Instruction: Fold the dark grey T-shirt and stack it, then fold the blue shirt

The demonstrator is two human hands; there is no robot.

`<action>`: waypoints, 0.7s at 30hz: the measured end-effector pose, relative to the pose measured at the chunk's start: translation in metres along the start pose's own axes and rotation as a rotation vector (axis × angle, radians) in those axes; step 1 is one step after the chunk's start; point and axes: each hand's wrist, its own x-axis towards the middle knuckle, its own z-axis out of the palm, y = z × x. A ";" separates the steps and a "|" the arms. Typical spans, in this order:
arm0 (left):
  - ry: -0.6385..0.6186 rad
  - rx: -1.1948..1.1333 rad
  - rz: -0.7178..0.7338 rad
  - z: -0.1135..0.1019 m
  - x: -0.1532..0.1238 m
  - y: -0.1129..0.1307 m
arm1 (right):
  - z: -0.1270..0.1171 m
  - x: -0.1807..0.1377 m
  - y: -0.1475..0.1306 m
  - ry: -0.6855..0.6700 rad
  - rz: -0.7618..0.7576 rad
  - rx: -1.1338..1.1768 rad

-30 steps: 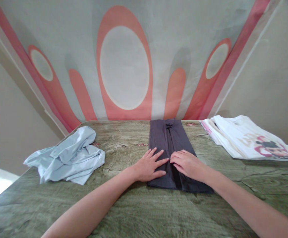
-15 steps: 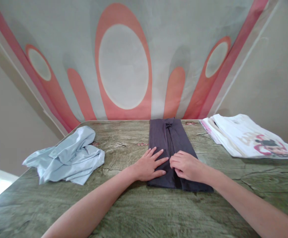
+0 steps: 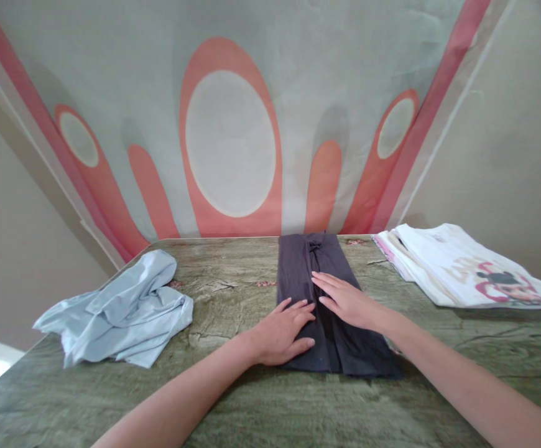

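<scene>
A dark purple-grey garment (image 3: 293,267) lies folded into a long strip, its two sides meeting along a seam down the middle. Near the far end, the cloth is bunched at that seam. My left hand (image 3: 282,333) rests on the left side of the strip, fingers extended and palm down. On the right side, a little farther up, my right hand (image 3: 345,300) lies with its fingers stretched out toward the middle seam. Neither hand grips the cloth. What kind of garment it is, I cannot tell.
A crumpled light blue garment (image 3: 130,311) lies at the left of the wood-patterned table (image 3: 233,404). Several folded garments are stacked at the right, topped by a white printed T-shirt (image 3: 466,261). Behind the table's far edge stands a grey wall covering (image 3: 298,74) with coral shapes.
My right hand has uncurled from a pinch at the middle seam and moved farther up the cloth. My left hand stays on the left side. The view has tilted up slightly.
</scene>
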 end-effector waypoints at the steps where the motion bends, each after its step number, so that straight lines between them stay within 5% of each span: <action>1: -0.004 -0.003 0.002 0.001 0.000 0.001 | 0.004 0.002 0.001 -0.038 -0.011 -0.007; 5: -0.030 0.019 0.004 0.003 -0.002 0.002 | 0.011 0.001 -0.002 -0.142 0.001 0.002; 12: -0.116 0.067 0.013 0.001 -0.006 0.008 | -0.017 -0.009 -0.011 -0.199 -0.071 0.178; 18: -0.146 0.032 0.004 -0.005 -0.011 0.017 | -0.005 -0.004 0.001 0.062 0.023 0.163; 21: -0.105 -0.022 -0.008 -0.014 -0.003 0.012 | 0.007 -0.003 0.008 0.088 0.005 0.108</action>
